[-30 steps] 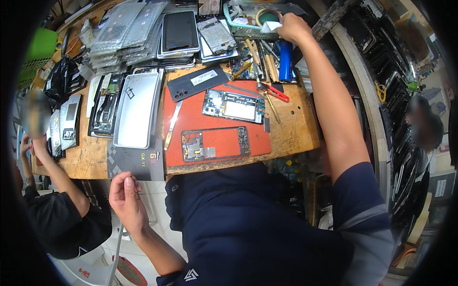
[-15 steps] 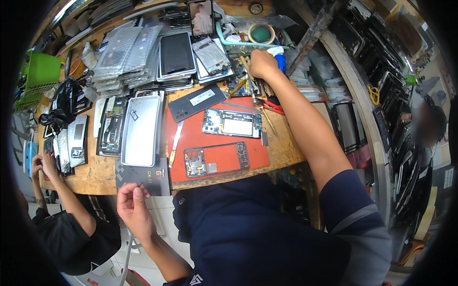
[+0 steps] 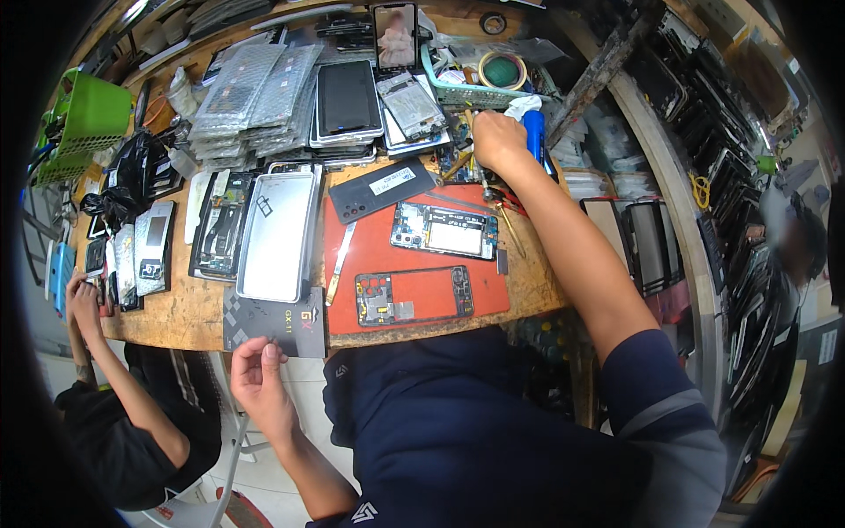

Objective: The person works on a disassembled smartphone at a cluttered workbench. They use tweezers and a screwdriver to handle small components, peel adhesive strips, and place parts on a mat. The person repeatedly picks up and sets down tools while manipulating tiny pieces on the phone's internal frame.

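My right hand [image 3: 499,138] is closed among the upright tools [image 3: 460,145] beside a blue cylinder [image 3: 534,134]; what its fingers grip is hidden. My left hand [image 3: 264,378] is raised at the front edge by a dark printed mat [image 3: 295,339], fingers curled and pinched; anything held is too small to name. On the red mat [image 3: 414,339] lie an opened phone [image 3: 453,231], an empty phone frame [image 3: 414,292], a dark back cover [image 3: 370,192] and a metal strip [image 3: 339,264]. Pliers with red handles [image 3: 515,202] are partly behind my right wrist.
A co-worker's hands [image 3: 86,304] work at the far left. A white tray [image 3: 273,233], bubble-wrapped stacks [image 3: 238,106], tablets [image 3: 348,101], a mint basket [image 3: 466,92], a propped phone [image 3: 394,35] and a green basket [image 3: 88,119] crowd the bench [image 3: 180,321]. A post [image 3: 598,79] rises at right.
My right hand has moved down and left from the basket to the tools, leaving the white wad it held by the blue cylinder. My left hand stays curled; the view has shifted slightly.
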`<move>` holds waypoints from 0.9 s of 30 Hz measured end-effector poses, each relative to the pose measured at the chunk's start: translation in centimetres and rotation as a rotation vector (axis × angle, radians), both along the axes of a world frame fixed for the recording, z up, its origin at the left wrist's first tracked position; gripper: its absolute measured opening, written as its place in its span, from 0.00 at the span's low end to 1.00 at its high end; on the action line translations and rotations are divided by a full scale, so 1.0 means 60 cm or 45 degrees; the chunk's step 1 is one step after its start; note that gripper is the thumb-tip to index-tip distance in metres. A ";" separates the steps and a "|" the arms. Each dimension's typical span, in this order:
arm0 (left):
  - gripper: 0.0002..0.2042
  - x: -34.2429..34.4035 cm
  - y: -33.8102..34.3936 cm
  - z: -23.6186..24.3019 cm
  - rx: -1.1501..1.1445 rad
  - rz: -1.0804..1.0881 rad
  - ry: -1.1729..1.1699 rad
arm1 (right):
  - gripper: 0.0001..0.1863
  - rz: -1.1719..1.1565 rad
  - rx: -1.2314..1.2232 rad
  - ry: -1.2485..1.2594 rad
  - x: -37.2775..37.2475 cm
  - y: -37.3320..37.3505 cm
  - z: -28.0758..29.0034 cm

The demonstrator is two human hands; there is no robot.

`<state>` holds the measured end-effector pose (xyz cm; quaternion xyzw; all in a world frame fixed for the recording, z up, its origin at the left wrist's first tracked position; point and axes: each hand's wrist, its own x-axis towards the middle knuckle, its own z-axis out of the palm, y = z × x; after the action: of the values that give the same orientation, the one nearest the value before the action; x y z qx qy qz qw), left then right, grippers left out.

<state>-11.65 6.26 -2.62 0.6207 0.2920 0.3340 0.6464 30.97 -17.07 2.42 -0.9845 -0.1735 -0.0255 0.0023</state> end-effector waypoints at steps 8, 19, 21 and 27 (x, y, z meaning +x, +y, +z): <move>0.04 0.005 0.002 -0.007 0.384 0.018 0.120 | 0.22 -0.207 0.178 0.224 0.031 -0.022 0.006; 0.03 0.008 -0.008 -0.006 1.182 0.015 0.447 | 0.15 0.003 0.116 0.055 0.035 -0.072 0.057; 0.04 0.006 -0.006 -0.007 1.157 0.016 0.459 | 0.11 0.081 0.715 0.226 -0.034 -0.084 0.086; 0.05 0.022 -0.006 -0.005 1.199 -0.030 0.454 | 0.06 0.553 1.530 0.728 -0.360 -0.066 0.040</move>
<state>-10.34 5.88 -2.90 0.8957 0.2084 0.3109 0.2400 9.36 -21.02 4.83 -0.7239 -0.3147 0.1440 0.5968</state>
